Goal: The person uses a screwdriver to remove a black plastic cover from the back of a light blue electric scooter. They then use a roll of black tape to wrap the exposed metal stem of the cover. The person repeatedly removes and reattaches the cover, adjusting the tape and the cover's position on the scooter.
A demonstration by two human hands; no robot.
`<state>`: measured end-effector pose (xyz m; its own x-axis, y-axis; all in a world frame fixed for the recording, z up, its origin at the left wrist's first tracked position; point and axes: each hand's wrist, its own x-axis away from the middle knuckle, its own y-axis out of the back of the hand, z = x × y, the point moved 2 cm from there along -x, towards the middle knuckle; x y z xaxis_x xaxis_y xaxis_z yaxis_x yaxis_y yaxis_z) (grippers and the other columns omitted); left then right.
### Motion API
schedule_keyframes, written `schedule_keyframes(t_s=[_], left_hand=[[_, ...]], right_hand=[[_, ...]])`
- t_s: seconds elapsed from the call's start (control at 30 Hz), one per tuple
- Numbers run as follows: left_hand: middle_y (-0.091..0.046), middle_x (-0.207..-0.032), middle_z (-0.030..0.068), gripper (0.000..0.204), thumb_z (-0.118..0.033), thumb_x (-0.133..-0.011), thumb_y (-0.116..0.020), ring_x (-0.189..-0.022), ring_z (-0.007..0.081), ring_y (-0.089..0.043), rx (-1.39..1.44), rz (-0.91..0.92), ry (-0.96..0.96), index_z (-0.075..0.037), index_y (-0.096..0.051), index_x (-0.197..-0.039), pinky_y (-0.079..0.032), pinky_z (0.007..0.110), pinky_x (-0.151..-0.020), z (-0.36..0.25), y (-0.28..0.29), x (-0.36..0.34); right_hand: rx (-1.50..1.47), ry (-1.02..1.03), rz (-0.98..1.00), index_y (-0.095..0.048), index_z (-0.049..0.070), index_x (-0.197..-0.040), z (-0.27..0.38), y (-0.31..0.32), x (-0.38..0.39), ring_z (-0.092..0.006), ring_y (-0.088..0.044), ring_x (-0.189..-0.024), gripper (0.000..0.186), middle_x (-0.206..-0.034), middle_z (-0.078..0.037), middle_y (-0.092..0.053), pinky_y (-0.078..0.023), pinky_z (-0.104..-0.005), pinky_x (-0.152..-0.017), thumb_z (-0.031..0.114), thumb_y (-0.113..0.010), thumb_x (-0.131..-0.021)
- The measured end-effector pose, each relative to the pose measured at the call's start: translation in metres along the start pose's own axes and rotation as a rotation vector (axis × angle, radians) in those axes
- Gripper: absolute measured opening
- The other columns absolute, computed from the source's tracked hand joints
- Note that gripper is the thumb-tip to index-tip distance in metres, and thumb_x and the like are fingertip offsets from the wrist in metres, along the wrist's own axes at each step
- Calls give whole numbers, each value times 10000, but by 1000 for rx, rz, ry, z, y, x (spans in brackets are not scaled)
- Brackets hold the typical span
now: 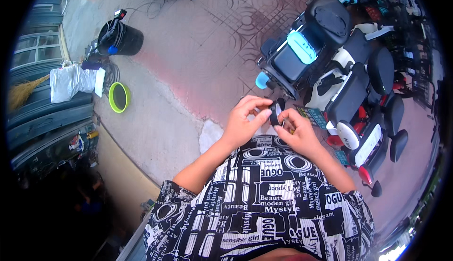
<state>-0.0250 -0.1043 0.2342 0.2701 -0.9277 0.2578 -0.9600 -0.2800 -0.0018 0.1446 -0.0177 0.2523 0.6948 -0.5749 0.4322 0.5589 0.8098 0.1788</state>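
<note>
Both hands meet in front of my body around a small black ring with a pale inner side (274,115), which looks like a roll of black tape. My left hand (247,119) pinches its left side between thumb and fingers. At the right side, my right hand (296,128) has its fingers curled and its fingertips against the roll. Just behind the roll there is another dark rounded piece, and I cannot make out whether it belongs to it.
Several parked scooters (347,96) line the right side, one with a light blue cloth (301,47) on top. At the left stand a black bucket (130,41), a lime-green basin (119,97), a white bag (73,82) and a straw broom (28,91). Paved ground (203,39) stretches ahead.
</note>
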Motion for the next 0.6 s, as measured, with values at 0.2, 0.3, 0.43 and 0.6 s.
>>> schedule_keyframes(t_s=[0.2, 0.3, 0.43, 0.6], left_hand=[[-581, -1015, 54, 137, -67, -845, -686, -905, 116, -592, -40, 32, -27, 11, -653, -952, -491, 239, -773, 12, 23, 3], [-563, -952, 39, 131, -100, -861, -678, -829, 100, -578, 119, 23, 20, 9, -639, -922, -475, 237, -707, 19, 28, 9], [-530, -943, 26, 101, -86, -893, -637, -790, 72, -555, 152, 22, 4, 10, -611, -907, -457, 213, -692, 16, 34, 13], [-510, -939, 13, 86, -79, -918, -599, -765, 52, -521, 173, -125, -6, 6, -589, -906, -441, 200, -674, 23, 28, 18]], right_hand=[[285, 43, 13, -546, 62, -932, 16, -21, 1, -234, -602, -565, 268, -645, -104, -592, -439, -364, -524, 258, -678, -806], [252, 137, -29, -559, 48, -955, 18, -31, 5, -144, -559, -556, 281, -716, -57, -614, -432, -297, -520, 234, -708, -805], [248, 109, -79, -576, 44, -971, 23, -36, 1, -148, -580, -584, 286, -761, -57, -645, -449, -296, -541, 246, -705, -815], [225, 19, -38, -617, 45, -960, 20, -44, -6, -240, -624, -659, 279, -770, -107, -651, -464, -349, -586, 290, -673, -837]])
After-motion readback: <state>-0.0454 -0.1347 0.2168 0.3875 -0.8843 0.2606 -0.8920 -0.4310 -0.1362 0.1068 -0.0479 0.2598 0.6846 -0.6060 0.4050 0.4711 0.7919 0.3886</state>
